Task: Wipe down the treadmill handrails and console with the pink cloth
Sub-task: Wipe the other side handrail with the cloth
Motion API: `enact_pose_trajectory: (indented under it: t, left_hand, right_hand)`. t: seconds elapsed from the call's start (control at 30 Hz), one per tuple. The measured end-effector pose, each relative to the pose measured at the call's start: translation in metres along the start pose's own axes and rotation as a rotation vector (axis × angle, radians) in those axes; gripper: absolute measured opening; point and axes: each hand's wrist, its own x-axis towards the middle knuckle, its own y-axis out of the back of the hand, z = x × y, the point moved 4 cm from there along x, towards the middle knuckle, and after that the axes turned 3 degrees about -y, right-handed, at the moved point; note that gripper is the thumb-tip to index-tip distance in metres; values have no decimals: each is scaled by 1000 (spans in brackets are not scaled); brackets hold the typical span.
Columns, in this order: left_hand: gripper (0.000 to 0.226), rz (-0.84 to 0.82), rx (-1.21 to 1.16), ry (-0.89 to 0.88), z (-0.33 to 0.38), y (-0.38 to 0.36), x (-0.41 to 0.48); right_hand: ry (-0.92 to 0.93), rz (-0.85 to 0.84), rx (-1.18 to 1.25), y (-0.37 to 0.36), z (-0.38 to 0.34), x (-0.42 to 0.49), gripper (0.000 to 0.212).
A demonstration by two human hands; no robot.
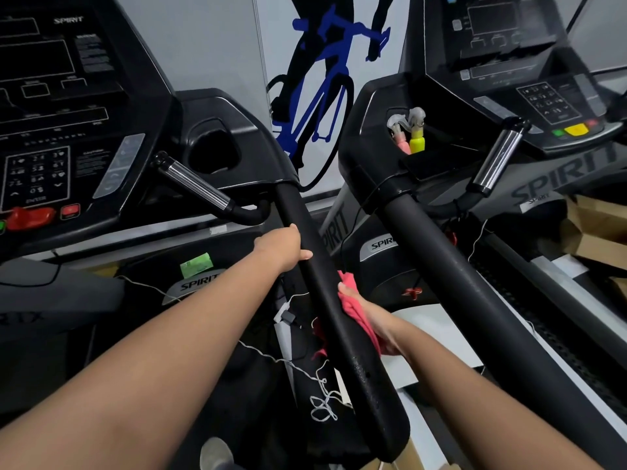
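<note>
Nearest, the right hand (380, 330) holds the pink cloth (356, 310) bunched against the right side of the rail (368, 378), thumb over the cloth; just above it the left hand (283, 247) grips the bare rail. Wiping well, I judge, means wrapping the cloth round the rail and sliding it firmly along the full length; farther off, the console (51, 96) and cover (200, 283) read SPIRIT.
</note>
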Motion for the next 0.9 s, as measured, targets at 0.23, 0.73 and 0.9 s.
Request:
enact_pose_trajectory:
  t: [0.23, 0.73, 0.9]
  left_hand:
    - [71, 19, 45, 6, 2, 5, 1]
    - [73, 39, 75, -13, 4, -1, -6]
    - [73, 25, 56, 11, 5, -1, -6]
  right_hand:
    - [66, 449, -681, -21, -39, -7, 103]
    - [315, 430, -906, -26, -9, -37, 114]
    - [176, 402, -575, -21, -24, -21, 100]
